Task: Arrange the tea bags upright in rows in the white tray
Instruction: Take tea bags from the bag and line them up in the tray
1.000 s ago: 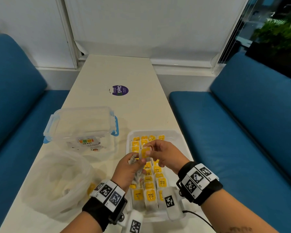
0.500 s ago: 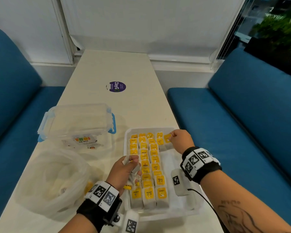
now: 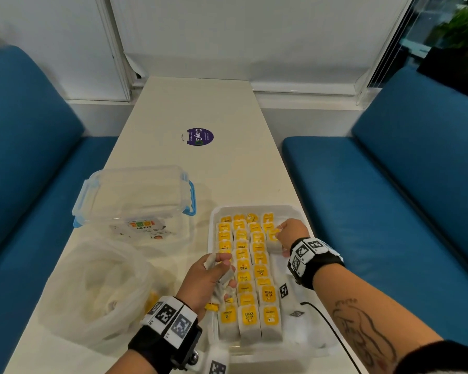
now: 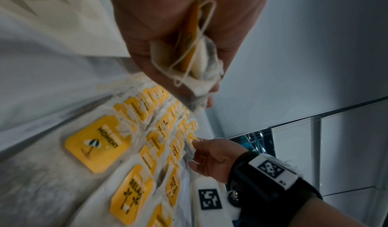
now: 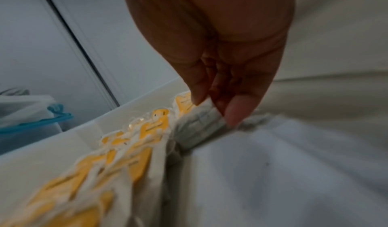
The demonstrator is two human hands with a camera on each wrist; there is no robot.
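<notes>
The white tray (image 3: 292, 210) sits on the table near its right edge. Rows of tea bags (image 3: 247, 276) with yellow tags stand in it, filling its left part. My right hand (image 3: 283, 233) is at the far right of the tray and pinches a tea bag (image 5: 199, 122) down at the end of a short fourth row; its thumb and finger hold the bag's top edge. My left hand (image 3: 214, 273) hovers over the tray's left side and grips a bunch of tea bags (image 4: 195, 61) with strings and a yellow tag.
A clear plastic box (image 3: 135, 198) with blue clips stands left of the tray. A crumpled clear plastic bag (image 3: 97, 290) lies at the near left. A purple sticker (image 3: 199, 136) marks the table's middle. Blue benches (image 3: 389, 198) flank the table.
My right hand took a tea bag from beside the left hand, carried it to the tray's far right, and now lowers it into the fourth row. My left hand stays put, holding its bunch.
</notes>
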